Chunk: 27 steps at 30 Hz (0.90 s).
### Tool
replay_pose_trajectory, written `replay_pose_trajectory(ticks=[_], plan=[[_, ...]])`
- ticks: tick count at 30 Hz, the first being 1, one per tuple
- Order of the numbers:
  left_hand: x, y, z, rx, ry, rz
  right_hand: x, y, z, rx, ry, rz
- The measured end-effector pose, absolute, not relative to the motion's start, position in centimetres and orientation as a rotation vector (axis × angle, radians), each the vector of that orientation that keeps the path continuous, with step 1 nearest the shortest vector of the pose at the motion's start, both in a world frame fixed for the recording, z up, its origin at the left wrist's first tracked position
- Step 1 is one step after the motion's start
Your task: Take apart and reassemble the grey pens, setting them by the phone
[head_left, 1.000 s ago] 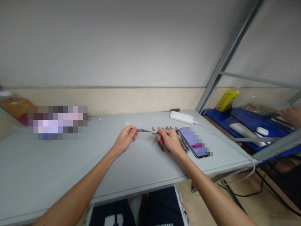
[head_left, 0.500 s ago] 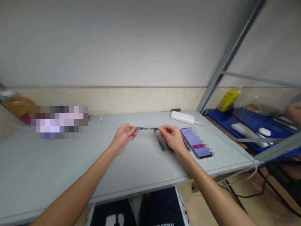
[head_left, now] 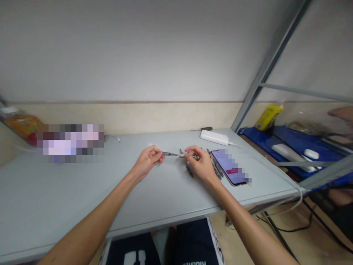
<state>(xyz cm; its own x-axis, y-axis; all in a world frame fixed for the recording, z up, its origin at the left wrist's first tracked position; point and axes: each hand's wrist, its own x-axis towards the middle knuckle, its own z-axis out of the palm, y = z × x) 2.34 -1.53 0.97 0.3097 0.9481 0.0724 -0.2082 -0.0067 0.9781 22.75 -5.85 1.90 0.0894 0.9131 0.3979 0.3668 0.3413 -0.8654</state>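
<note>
A thin dark pen [head_left: 171, 154] with a yellowish band near its right part is held level above the desk. My left hand [head_left: 149, 162] is closed, pinching the pen's left end between thumb and fingers. At the other end, my right hand [head_left: 202, 163] has thumb and fingertips closed on the pen's tip; the exact grip is too small to make out. Below and behind my right hand lie several more dark pens [head_left: 217, 167], partly covered by it. One pen [head_left: 189, 170] sticks out on its left side.
A lit phone [head_left: 230, 167] lies right of the pens. Behind it are a white power bank [head_left: 214, 137] with a cable and a screwdriver [head_left: 206, 129]. A bottle [head_left: 20, 123] stands far left beside a blurred-out item. Past the metal post [head_left: 264, 77], another person's hand [head_left: 342, 113] shows.
Both hands have shifted slightly, the left a little to the right, and the pen has tilted down to the right. My right fingers have changed their hold. The other person's hand has moved up.
</note>
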Motion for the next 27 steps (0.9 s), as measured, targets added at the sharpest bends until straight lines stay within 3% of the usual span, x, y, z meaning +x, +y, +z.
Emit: replay_pose_trajectory(ticks=[10, 20, 25, 27], plan=[[2.5, -1.7, 1.0, 1.326, 0.812, 1.043, 22.9, -5.9, 2.4, -1.125, -1.364, 0.969], [2.3, -1.3, 0.5, 1.434, 0.831, 1.002, 23.0, -7.0, 3.2, -1.323, -1.721, 0.457], [2.4, -1.3, 0.6, 1.504, 0.872, 1.033, 23.1, -6.7, 2.8, -1.393, -1.587, 0.927], [2.4, -1.3, 0.7, 1.513, 0.87, 1.031, 23.3, -6.5, 2.6, -1.403, -1.61, 0.93]])
